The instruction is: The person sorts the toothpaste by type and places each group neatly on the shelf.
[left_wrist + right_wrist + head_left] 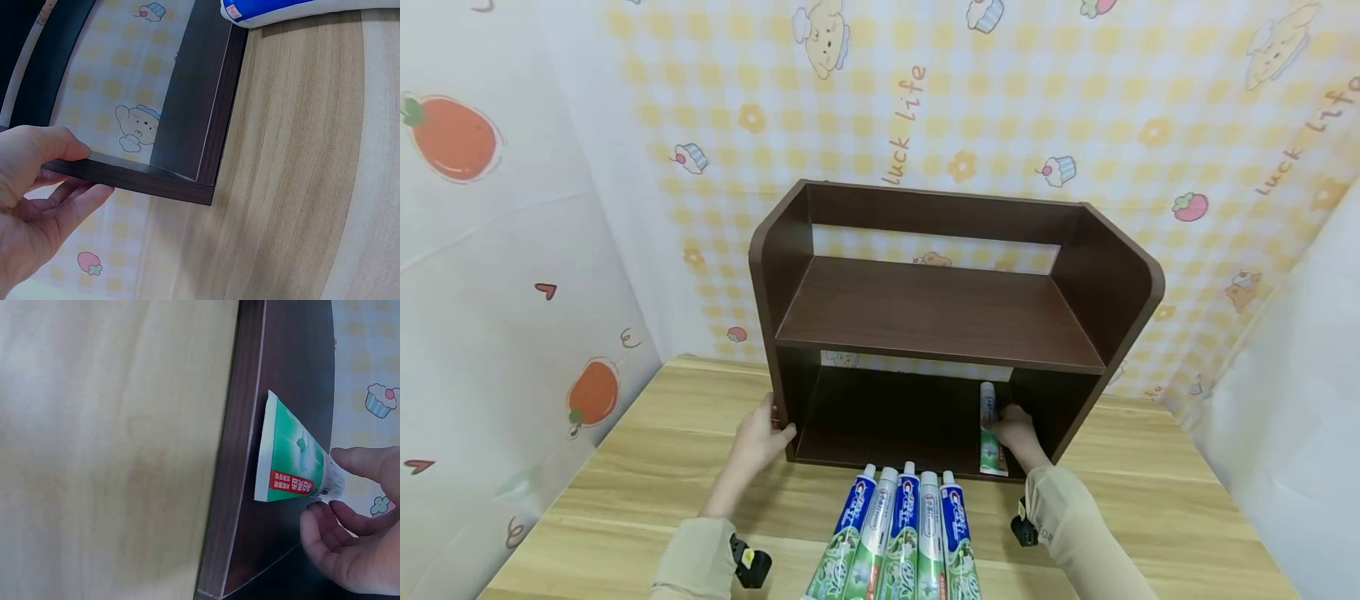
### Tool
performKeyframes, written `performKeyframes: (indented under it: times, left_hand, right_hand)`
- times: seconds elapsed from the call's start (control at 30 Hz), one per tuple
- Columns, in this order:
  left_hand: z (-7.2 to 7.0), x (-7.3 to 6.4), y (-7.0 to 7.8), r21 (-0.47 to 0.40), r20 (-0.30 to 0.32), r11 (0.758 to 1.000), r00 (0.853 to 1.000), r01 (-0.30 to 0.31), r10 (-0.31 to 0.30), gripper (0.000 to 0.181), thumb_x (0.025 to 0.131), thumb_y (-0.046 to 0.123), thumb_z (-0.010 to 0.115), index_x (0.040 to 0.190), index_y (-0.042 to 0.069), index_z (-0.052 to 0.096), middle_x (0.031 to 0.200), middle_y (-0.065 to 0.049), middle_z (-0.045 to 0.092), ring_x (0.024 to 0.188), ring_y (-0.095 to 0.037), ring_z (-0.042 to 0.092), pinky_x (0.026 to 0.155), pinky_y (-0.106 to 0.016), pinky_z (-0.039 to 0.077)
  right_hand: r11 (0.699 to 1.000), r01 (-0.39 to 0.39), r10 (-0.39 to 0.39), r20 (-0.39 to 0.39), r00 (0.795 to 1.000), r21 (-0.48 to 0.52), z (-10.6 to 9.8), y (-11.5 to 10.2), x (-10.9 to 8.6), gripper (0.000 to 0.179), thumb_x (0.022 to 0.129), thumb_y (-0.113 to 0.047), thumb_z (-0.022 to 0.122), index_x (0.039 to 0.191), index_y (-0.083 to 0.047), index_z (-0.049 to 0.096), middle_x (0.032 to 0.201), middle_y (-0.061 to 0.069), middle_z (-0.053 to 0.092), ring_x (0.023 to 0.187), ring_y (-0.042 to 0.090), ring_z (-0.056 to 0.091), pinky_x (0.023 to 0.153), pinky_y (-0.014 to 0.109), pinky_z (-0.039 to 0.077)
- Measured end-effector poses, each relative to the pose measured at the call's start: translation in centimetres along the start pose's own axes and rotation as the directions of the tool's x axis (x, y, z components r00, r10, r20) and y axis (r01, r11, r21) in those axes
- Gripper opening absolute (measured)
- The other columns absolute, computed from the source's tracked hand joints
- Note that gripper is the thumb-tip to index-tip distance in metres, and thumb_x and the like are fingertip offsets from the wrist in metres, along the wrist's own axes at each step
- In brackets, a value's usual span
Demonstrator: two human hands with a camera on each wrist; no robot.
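Left hand: the bare left hand (pixel 760 437) grips the front edge of the shelf's left side panel (pixel 147 178), thumb on the inner face and fingers on the outer face
Right hand: the bare right hand (pixel 1017 429) reaches into the lower compartment and has a narrow grip, thumb and fingers to either side of a toothpaste tube near its cap end
Tube in the shelf: the white-and-green plastic toothpaste tube with a red printed label (pixel 990 450) lies on the bottom board towards the right, cap to the back, flat crimped end near the front edge
Shelf: a dark brown wooden two-tier shelf (pixel 925 308) with rounded upper front corners stands on the table, its back partly open so that the cloth behind shows through
Tubes on the table: five toothpaste tubes lie side by side in front of the shelf, caps pointing towards it; three blue-and-green tubes with white caps (pixel 902 525) take the first, third and fifth places, and two silver-white-and-green tubes (pixel 930 525) lie between them; the bottom of the head view cuts off their near ends
Table: pale wood-grain tabletop (pixel 625 492) under shelf and tubes
Sleeves: beige cuffs (pixel 696 550), with a small black device (pixel 751 564) at each wrist
Backdrop: yellow-and-white checked cloth (pixel 865 108) printed with cupcakes, flowers and "luck life"
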State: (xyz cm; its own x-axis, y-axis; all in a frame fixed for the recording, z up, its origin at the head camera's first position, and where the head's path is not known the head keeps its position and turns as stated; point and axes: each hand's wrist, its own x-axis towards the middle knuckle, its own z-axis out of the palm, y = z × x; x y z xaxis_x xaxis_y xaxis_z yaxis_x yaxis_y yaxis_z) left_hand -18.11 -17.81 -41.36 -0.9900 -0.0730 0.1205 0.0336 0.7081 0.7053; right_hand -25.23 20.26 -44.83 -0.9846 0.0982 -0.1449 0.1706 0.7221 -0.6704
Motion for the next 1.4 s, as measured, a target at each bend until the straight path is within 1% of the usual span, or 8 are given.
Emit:
performKeyframes:
  times: [0.07, 0.13, 0.2, 0.57, 0.73, 0.87, 1.07, 1.4]
  left_hand:
    - [0.1, 0.0, -0.1, 0.0, -0.002, 1.0, 1.0, 0.002, -0.002, 0.041, 0.08, 0.007, 0.061, 0.115, -0.006, 0.045, 0.101, -0.026, 0.061, 0.089, -0.036, 0.063, 0.073, -0.041, 0.054]
    - [0.2, 0.0, -0.2, 0.003, -0.005, 1.0, 1.0, 0.004, -0.004, 0.042, 0.08, 0.007, 0.061, 0.116, -0.007, 0.044, 0.102, -0.027, 0.061, 0.09, -0.036, 0.063, 0.074, -0.041, 0.053]
    - [0.2, -0.1, -0.3, 0.007, -0.006, 1.0, 1.0, 0.003, -0.003, 0.043, 0.081, 0.007, 0.06, 0.117, -0.008, 0.044, 0.102, -0.027, 0.061, 0.09, -0.037, 0.063, 0.074, -0.042, 0.053]
    - [0.2, 0.1, -0.1, 0.02, 0.0, 1.0, 1.0, 0.002, -0.002, 0.044, 0.08, 0.007, 0.06, 0.118, -0.008, 0.043, 0.102, -0.027, 0.06, 0.09, -0.038, 0.063, 0.074, -0.043, 0.053]
    - [0.1, 0.2, 0.0, 0.027, -0.002, 1.0, 1.0, 0.005, -0.005, 0.042, 0.081, 0.008, 0.06, 0.116, -0.008, 0.043, 0.102, -0.029, 0.06, 0.09, -0.039, 0.062, 0.076, -0.044, 0.052]
    - [0.1, 0.2, -0.1, 0.029, 0.0, 1.0, 1.0, 0.001, -0.001, 0.042, 0.081, 0.008, 0.059, 0.116, -0.008, 0.043, 0.103, -0.029, 0.06, 0.091, -0.039, 0.062, 0.076, -0.044, 0.052]
    - [0.1, 0.1, -0.2, 0.034, 0.003, 0.999, 1.0, 0.002, -0.002, 0.046, 0.081, 0.01, 0.058, 0.119, -0.008, 0.042, 0.103, -0.029, 0.06, 0.091, -0.038, 0.062, 0.076, -0.044, 0.052]
    - [0.1, 0.4, -0.1, 0.043, 0.016, 0.999, 1.0, 0.002, -0.002, 0.047, 0.081, 0.011, 0.059, 0.121, -0.008, 0.041, 0.103, -0.028, 0.06, 0.092, -0.037, 0.062, 0.076, -0.045, 0.052]
  right_hand:
    - [1.0, 0.02, -0.02, -0.014, 1.0, -0.008, -0.1, 0.0, -0.3, 0.032, 0.082, -0.014, 0.06, 0.096, 0.014, 0.055, 0.088, 0.029, 0.06, 0.071, 0.029, 0.058, 0.063, 0.037, 0.05]
    - [0.999, 0.039, -0.04, -0.023, 0.999, -0.029, -0.2, 0.0, -0.5, 0.043, 0.082, -0.014, 0.06, 0.11, 0.018, 0.051, 0.107, 0.035, 0.056, 0.087, 0.038, 0.06, 0.076, 0.044, 0.051]
    - [0.998, 0.049, -0.05, -0.028, 0.998, -0.045, -0.3, -0.1, -0.8, 0.045, 0.082, -0.015, 0.06, 0.111, 0.018, 0.051, 0.11, 0.035, 0.055, 0.093, 0.041, 0.059, 0.079, 0.045, 0.05]
    - [0.998, 0.052, -0.053, -0.029, 0.998, -0.024, -0.5, -0.2, -2.4, 0.036, 0.082, -0.017, 0.06, 0.105, 0.01, 0.053, 0.09, 0.023, 0.063, 0.067, 0.019, 0.058, 0.058, 0.031, 0.048]
    - [0.997, 0.074, -0.073, -0.023, 0.997, 0.004, -0.4, -0.2, -3.2, 0.038, 0.081, -0.014, 0.061, 0.106, 0.012, 0.052, 0.083, 0.021, 0.062, 0.058, 0.017, 0.057, 0.055, 0.029, 0.048]
    - [0.999, 0.053, -0.053, -0.003, 0.999, 0.009, -0.3, 0.0, -3.6, 0.038, 0.084, -0.015, 0.06, 0.11, 0.011, 0.05, 0.079, 0.018, 0.061, 0.05, 0.016, 0.056, 0.05, 0.027, 0.046]
    - [0.999, 0.025, -0.026, 0.022, 0.999, 0.019, 0.0, 0.2, -4.1, 0.039, 0.085, -0.017, 0.06, 0.112, 0.008, 0.049, 0.09, 0.019, 0.058, 0.057, 0.014, 0.054, 0.051, 0.027, 0.045]
    - [0.998, 0.054, -0.055, 0.025, 0.998, 0.031, 0.2, 0.2, -5.6, 0.037, 0.082, -0.018, 0.064, 0.106, 0.007, 0.051, 0.09, 0.017, 0.058, 0.071, 0.018, 0.053, 0.058, 0.027, 0.045]
